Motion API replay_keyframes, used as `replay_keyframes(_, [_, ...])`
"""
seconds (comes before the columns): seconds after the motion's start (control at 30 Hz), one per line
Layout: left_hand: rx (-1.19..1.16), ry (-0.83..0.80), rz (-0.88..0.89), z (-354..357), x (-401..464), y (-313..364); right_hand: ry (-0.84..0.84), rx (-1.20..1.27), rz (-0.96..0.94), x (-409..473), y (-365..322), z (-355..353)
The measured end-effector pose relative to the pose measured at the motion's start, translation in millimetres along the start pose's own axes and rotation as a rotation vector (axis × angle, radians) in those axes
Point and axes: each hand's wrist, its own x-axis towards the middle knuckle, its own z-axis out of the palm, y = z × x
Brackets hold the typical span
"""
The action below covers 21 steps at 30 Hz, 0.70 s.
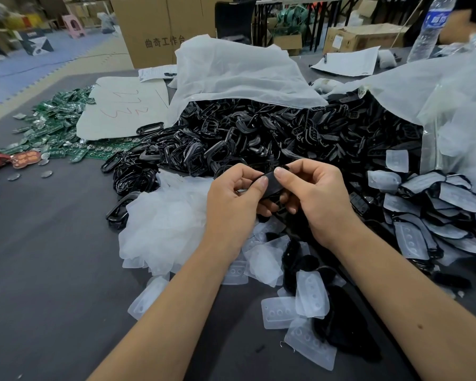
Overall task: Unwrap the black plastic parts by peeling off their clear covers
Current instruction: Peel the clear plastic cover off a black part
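A black plastic part (272, 185) is held between both hands above the table's middle. My left hand (234, 199) grips its left side, thumb on top. My right hand (313, 193) pinches its right end with thumb and curled fingers. Whether a clear cover is on this part I cannot tell. Behind the hands lies a big heap of bare black parts (259, 133). To the right sits a pile of parts with clear covers on them (437, 204). Peeled clear covers (165, 224) lie in a mound to the left, with more flat ones (294, 306) below the hands.
A large white plastic bag (231, 70) is draped over the back of the black heap. Green circuit boards (58, 119) are strewn at the far left. A water bottle (429, 31) stands at the back right. A cardboard box (149, 26) stands behind the dark table (44, 270).
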Motion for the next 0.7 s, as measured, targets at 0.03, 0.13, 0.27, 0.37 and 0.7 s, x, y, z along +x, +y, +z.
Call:
replay_keyframes(0.03, [0.002, 0.002, 0.003, 0.0, 0.0, -0.1, 0.002, -0.003, -0.004, 0.1, 0.3, 0.0])
replay_keyframes(0.13, [0.008, 0.006, 0.009, 0.3, -0.5, 0.1, 0.009, 0.002, -0.006, 1.1, 0.8, -0.4])
replay_keyframes(0.27, [0.001, 0.025, 0.001, 0.7, -0.7, 0.4, -0.028, 0.107, 0.029, 3.5, 0.8, 0.3])
replay_keyframes(0.37, [0.001, 0.035, 0.002, 0.1, 0.0, 0.1, -0.037, 0.144, 0.039, 4.1, 1.3, 0.7])
replay_keyframes(0.7, [0.019, 0.022, 0.018, 0.6, 1.0, -1.8, 0.047, -0.044, -0.069, 1.4, 2.4, 0.2])
